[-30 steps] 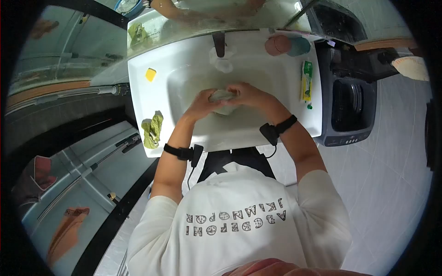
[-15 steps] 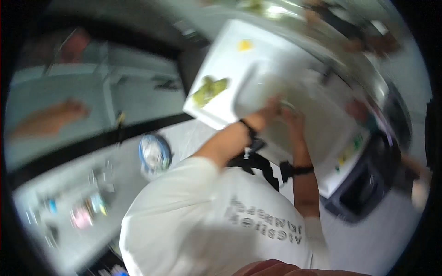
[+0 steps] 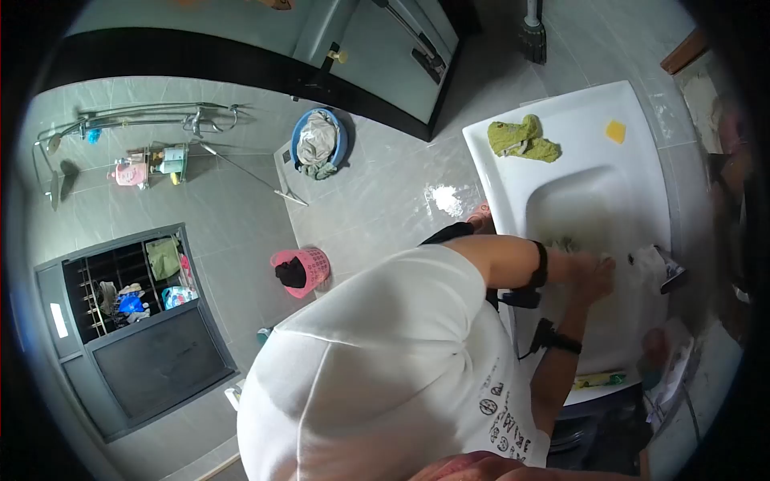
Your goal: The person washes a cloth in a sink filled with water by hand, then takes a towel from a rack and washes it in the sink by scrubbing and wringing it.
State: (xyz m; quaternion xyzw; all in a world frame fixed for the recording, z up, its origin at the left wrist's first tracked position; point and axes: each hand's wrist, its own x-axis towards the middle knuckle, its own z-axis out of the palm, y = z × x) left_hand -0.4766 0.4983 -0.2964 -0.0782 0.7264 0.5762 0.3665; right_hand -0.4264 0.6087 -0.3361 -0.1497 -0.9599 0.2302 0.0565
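Over the basin of a white sink (image 3: pixel 499 192), my left hand (image 3: pixel 568 265) and my right hand (image 3: pixel 596 282) are pressed together with fingers closed. Whatever lies between them is hidden; a small pale patch shows at the fingertips. Cloudy-looking water seems to fill part of the basin below. Beside my hands stands a metal faucet (image 3: pixel 674 277). A crumpled yellow-green cloth (image 3: pixel 525 140) rests on the sink's left ledge, and a yellow sponge (image 3: pixel 615 131) lies near its far corner. On the opposite ledge is a yellow-green packet (image 3: pixel 600 380).
On the tiled floor, a blue tub (image 3: pixel 345 132) holds laundry and a pink basket (image 3: pixel 319 260) holds dark cloth. A squeegee (image 3: pixel 253 176) leans nearby. Beyond are a black-framed glass door (image 3: pixel 393 72) and a broom (image 3: pixel 532 40). Bottles stand on a wall rack (image 3: pixel 152 167).
The view has turned and sharpened, so the sink appears farther right. My hands remain together over the basin, now closer to each other.
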